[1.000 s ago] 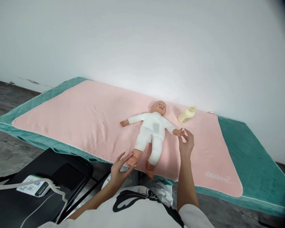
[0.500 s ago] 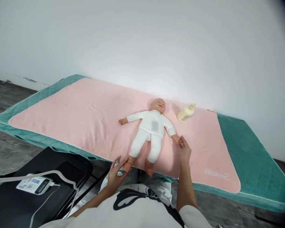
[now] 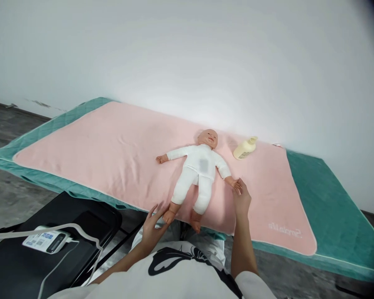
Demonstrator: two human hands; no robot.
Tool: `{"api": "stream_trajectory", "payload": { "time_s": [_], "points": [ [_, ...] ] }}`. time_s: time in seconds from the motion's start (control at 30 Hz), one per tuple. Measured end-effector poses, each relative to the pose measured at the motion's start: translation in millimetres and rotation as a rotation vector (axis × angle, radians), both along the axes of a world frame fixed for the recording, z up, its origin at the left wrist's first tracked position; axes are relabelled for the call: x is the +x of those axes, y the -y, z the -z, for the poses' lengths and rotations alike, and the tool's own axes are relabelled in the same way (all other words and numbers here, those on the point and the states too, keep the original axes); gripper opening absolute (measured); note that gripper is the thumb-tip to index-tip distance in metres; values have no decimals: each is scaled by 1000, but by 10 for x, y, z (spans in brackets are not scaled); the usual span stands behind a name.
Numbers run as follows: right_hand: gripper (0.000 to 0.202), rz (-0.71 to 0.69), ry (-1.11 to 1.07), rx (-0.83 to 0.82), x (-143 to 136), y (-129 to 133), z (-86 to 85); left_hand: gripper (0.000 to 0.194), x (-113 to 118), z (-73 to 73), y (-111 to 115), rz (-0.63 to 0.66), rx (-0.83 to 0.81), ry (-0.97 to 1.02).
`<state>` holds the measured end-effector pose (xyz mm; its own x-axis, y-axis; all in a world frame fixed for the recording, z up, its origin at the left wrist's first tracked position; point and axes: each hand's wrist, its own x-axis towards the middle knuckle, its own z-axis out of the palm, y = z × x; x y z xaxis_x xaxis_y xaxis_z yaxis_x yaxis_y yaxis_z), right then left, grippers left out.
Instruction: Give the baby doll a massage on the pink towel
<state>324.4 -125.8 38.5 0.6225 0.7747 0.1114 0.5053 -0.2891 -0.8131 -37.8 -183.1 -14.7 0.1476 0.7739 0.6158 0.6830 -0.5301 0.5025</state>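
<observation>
A baby doll [image 3: 202,166] in a white suit lies on its back on a pink mat [image 3: 93,141], with its arms spread and its feet at the mat's near edge. My right hand [image 3: 242,199] has its thumb and fingertips closed on the doll's hand on that side. Beside the doll's foot on the left is my left hand [image 3: 152,227], fingers apart, fingertips close to or touching the foot. A pale yellow pump bottle [image 3: 245,148] leans or lies to the right of the doll's head.
Under the mat is a bed with a green quilted cover [image 3: 321,191], set against a white wall [image 3: 187,62]. At the lower left a black chair [image 3: 77,220] holds a white device [image 3: 46,241] with a small screen. A pale cable [image 3: 77,226] crosses above the chair.
</observation>
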Motion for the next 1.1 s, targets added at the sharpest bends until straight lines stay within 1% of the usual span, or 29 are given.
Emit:
{"api": "stream_trajectory", "payload": {
  "time_s": [0.1, 0.2, 0.33, 0.43, 0.6, 0.73, 0.8, 0.93, 1.1],
  "points": [
    [57, -17, 9, 146, -92, -55, -126, 39, 37, -86, -68, -3, 15, 35],
    [52, -61, 71, 240, -206, -119, -308, 40, 88, -182, -164, -12, 0, 83],
    [47, -124, 198, 284, -393, -222, -532, 43, 207, -345, -299, 1, -39, 184],
    [45, -185, 277, 300, -573, -324, -614, 44, 340, -498, -385, 37, -105, 254],
    [43, -309, 429, 298, -901, -453, -611, 43, 564, -737, -514, 63, -191, 347],
    [41, -419, 509, 295, -1075, -463, -534, 42, 675, -858, -634, 56, -251, 374],
    [41, -454, 534, 299, -1117, -452, -478, 42, 706, -895, -691, 64, -271, 363],
    [42, -454, 556, 310, -1141, -438, -385, 43, 738, -932, -763, 84, -288, 355],
    [42, -450, 545, 320, -1135, -440, -358, 43, 743, -927, -774, 90, -279, 346]
  ]
}}
